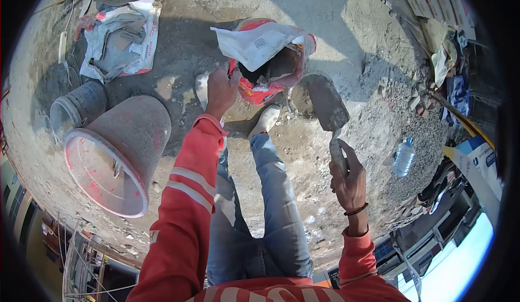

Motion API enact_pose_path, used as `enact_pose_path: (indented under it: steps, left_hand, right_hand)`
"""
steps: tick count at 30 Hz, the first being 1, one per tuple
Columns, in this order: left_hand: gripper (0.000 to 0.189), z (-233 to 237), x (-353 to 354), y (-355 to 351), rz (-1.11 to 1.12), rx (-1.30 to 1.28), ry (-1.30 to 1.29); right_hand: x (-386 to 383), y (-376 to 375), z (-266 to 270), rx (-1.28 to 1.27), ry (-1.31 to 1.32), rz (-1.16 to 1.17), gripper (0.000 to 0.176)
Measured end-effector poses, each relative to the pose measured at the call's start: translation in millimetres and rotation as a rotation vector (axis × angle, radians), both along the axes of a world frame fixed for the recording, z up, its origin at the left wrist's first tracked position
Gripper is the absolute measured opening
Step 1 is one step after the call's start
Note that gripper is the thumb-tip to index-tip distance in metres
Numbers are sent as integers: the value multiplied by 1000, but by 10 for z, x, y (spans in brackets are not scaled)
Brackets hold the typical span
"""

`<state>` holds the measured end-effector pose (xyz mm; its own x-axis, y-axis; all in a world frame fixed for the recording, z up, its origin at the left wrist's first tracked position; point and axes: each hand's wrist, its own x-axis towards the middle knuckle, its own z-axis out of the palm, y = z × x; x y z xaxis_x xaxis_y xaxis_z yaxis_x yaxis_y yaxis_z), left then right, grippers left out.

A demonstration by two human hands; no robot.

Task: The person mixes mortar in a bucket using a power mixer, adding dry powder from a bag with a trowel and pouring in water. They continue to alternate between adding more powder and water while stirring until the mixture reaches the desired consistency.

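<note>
My left hand (222, 89) is closed on the near left edge of a red and white paper bag (260, 53), which stands open at the top. Inside the bag it is dark, and I cannot make out the contents well. In my right hand (349, 177) is the handle of a trowel (327, 104). Its broad, dirt-coated blade points away from me, to the right of the bag. A pale round rim (293, 104) shows beside the blade, partly hidden by it.
Two buckets are on the left: a large one (130, 128) lying on its side and a smaller grey one (89, 99). A torn mortar bag (146, 39) lies behind them. On the right are a clear plastic bottle (403, 157), gravel (401, 101) and stacked bags (433, 1).
</note>
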<state>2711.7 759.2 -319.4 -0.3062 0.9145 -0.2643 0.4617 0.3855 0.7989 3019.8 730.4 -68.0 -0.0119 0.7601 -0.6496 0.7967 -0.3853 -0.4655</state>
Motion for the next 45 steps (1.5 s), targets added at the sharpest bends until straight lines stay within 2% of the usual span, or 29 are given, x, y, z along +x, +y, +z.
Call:
enact_pose_path:
  steps: [2, 4, 5, 6, 7, 9, 10, 12, 16, 18, 20, 22, 25, 28, 29, 31, 32, 33, 34, 35, 36, 37, 40, 42, 43, 45]
  left_hand:
    - [25, -44, -11, -10, -6, -58, -51]
    - [25, -32, -3, -21, 31, -46, -92]
    - [25, -16, -27, -25, 46, -37, -90]
    - [24, 4, -57, -36, 40, -31, -91]
    - [23, 18, -90, -49, 32, -27, -92]
    - [23, 77, -184, -40, 33, -54, -145]
    - [23, 77, -224, -43, 26, -90, -203]
    - [22, 13, -273, -60, 3, -41, -212]
    - [21, -69, -336, -122, -35, 22, -314]
    - [20, -86, -385, -122, -9, 61, -319]
    - [20, -114, -404, -170, -67, -16, -359]
    - [19, -113, -409, -86, -70, 1, -347]
    - [20, -129, -267, -60, -51, 13, -357]
    - [20, -78, -248, -66, -24, -24, -370]
    - [20, -95, -290, -18, -30, -14, -384]
    - [19, -91, -341, 32, -58, -2, -355]
    - [19, -145, -362, 77, -71, 1, -349]
    - [19, -144, -343, 49, -53, -23, -393]
    - [19, -122, -308, 29, -26, -42, -441]
    - [20, -115, -313, 50, -14, 19, -381]
    - [20, -145, -341, 98, -12, 25, -371]
    - [19, -135, -325, 71, -6, 13, -361]
    - [20, -118, -235, 40, -39, -9, -376]
    - [21, -105, -247, 112, -67, -15, -331]
    - [19, -75, -250, 102, -95, -94, -335]
    - [19, -66, -221, 98, -83, -81, -324]
  right_hand:
    - [-573, 236, 315, 42, 54, 199, 50]
    - [-1086, 505, 137, 72, 9, 413, 50]
    - [-1384, 701, -56, -59, -125, 489, 50]
    - [-1650, 852, -386, -92, -267, 523, 47]
    - [-1784, 975, -823, -42, -260, 594, 44]
    - [-1846, 1232, -2255, -182, -388, 995, 39]
    - [-1988, 1263, -2374, -177, -383, 1002, 39]
    - [-2282, 1397, -2680, -172, -329, 971, 39]
    - [-2519, 1190, -2962, -194, -230, 905, 39]
    - [-2898, 1172, -3233, -209, -189, 859, 39]
    - [-2546, 725, -2964, -237, -151, 811, 38]
    - [-2724, 932, -3235, -224, -98, 760, 38]
    - [-2531, 995, -3527, -265, -29, 643, 38]
    - [-2422, 1001, -3631, -283, 28, 527, 37]
    - [-2271, 810, -3419, -267, 55, 498, 37]
    - [-2070, 798, -3491, -272, 114, 443, 37]
    - [-1741, 581, -3298, -263, 138, 408, 37]
    - [-2093, 1090, -3811, -271, 153, 370, 37]
    - [-1905, 712, -3572, -277, 164, 339, 37]
    - [-1824, 473, -3356, -259, 182, 318, 37]
    - [-2034, 790, -3661, -249, 208, 299, 36]
    - [-1939, 657, -3635, -260, 229, 271, 36]
    - [-1985, 1073, -3978, -259, 262, 159, 36]
    - [-1884, 751, -3712, -215, 314, 122, 36]
    - [-1952, 847, -3858, -209, 345, 102, 36]
    - [-1685, 677, -3677, -195, 396, 44, 35]
